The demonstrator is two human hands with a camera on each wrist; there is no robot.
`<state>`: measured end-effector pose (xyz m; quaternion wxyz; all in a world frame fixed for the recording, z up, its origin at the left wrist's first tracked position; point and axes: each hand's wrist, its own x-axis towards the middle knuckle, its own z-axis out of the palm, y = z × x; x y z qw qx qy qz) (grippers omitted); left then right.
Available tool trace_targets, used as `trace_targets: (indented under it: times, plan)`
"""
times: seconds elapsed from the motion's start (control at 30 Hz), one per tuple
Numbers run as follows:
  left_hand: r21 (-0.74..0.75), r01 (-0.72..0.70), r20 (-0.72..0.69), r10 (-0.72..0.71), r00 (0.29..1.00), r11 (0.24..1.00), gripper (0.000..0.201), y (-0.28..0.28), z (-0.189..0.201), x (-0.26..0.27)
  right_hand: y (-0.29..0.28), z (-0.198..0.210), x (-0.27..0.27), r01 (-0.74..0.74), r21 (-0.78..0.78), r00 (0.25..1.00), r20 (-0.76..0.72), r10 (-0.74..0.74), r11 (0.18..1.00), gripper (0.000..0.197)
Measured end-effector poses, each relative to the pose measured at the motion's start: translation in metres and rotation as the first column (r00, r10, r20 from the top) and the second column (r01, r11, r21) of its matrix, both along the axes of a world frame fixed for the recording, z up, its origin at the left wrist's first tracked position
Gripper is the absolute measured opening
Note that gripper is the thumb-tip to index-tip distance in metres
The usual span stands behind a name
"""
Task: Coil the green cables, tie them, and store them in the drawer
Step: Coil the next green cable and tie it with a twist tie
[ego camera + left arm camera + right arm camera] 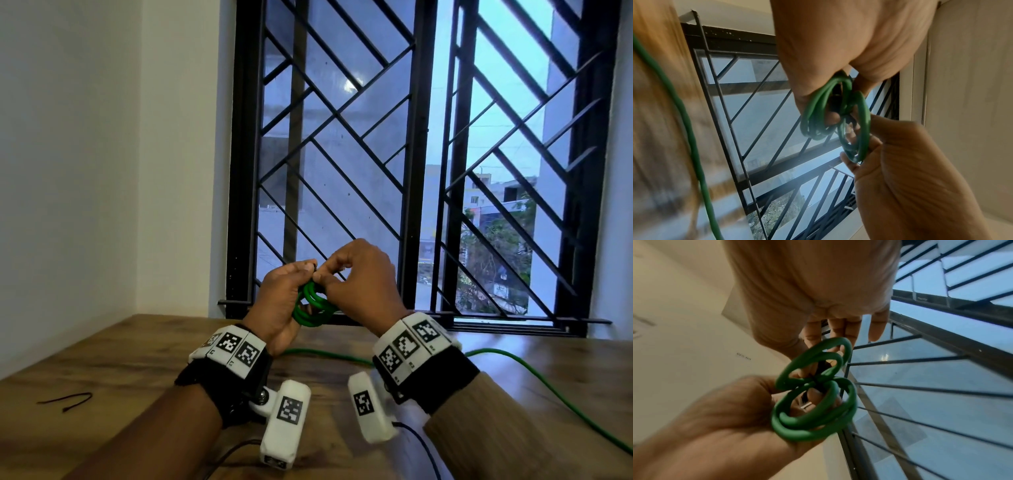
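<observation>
You had the coiled green cable [313, 303] raised mid-frame above the table [102, 370], left hand [277, 291] gripping it, right hand [359, 274] pinching a black tie at its waist. Second green cable [534, 373] lay loose lower right; spare tie [65, 400] lower left. Drawer not visible. Roughly a third done.

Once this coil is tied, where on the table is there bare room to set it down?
Bare wood lies along the table's left side, between the wall corner and the black tie. The strip under the window sill, right of both hands, also looks free. The right side is crowded: a loose green cable runs across it.
</observation>
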<state>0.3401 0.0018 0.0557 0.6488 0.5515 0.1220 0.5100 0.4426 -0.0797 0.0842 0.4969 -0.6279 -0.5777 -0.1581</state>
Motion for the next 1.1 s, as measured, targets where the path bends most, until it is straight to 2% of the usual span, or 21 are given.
trace_targets:
  times: [0.13, 0.23, 0.33, 0.5, 0.63, 0.7, 0.8, 0.93, 1.1]
  plan:
    - [-0.006, -0.153, -0.041, 0.152, 0.987, 0.988, 0.020, 0.003, -0.001, 0.004, 0.005, -0.007, -0.002, 0.067, 0.062, 0.980, 0.185, -0.078, 0.996, 0.005]
    - [-0.020, -0.220, -0.042, 0.219, 0.975, 0.975, 0.022, 0.003, -0.001, 0.007, 0.009, -0.013, -0.006, 0.066, 0.143, 0.970, 0.222, -0.097, 0.988, 0.005]
    - [-0.076, -0.206, -0.013, 0.205, 0.979, 0.976, 0.024, 0.000, 0.001, 0.010, 0.014, -0.022, -0.009, 0.043, 0.242, 0.969, 0.227, -0.100, 0.969, 0.008]
    - [-0.120, -0.162, 0.087, 0.173, 0.981, 0.979, 0.022, -0.010, 0.000, 0.016, 0.025, -0.034, -0.015, -0.078, 0.367, 0.997, 0.010, 0.080, 0.927, 0.015]
    - [-0.176, -0.146, 0.145, 0.173, 0.974, 0.974, 0.028, -0.015, -0.002, 0.017, 0.030, -0.040, -0.020, -0.107, 0.292, 0.969, -0.184, 0.166, 0.950, 0.021]
    - [-0.188, -0.131, 0.162, 0.162, 0.973, 0.973, 0.032, -0.012, -0.004, 0.017, 0.031, -0.042, -0.023, -0.107, 0.291, 0.965, -0.200, 0.169, 0.951, 0.021]
    - [-0.162, -0.089, 0.170, 0.117, 0.978, 0.983, 0.031, -0.013, -0.003, 0.015, 0.031, -0.040, -0.026, 0.005, 0.289, 0.991, -0.128, 0.034, 0.957, 0.014]
    - [-0.099, -0.153, 0.151, 0.166, 0.974, 0.983, 0.031, -0.011, -0.003, 0.014, 0.030, -0.038, -0.024, -0.105, 0.296, 0.978, -0.144, 0.153, 0.949, 0.014]
    - [0.055, -0.289, 0.096, 0.283, 0.954, 0.956, 0.017, -0.009, -0.003, 0.011, 0.030, -0.037, -0.021, -0.121, 0.298, 0.950, -0.243, 0.198, 0.947, 0.007]
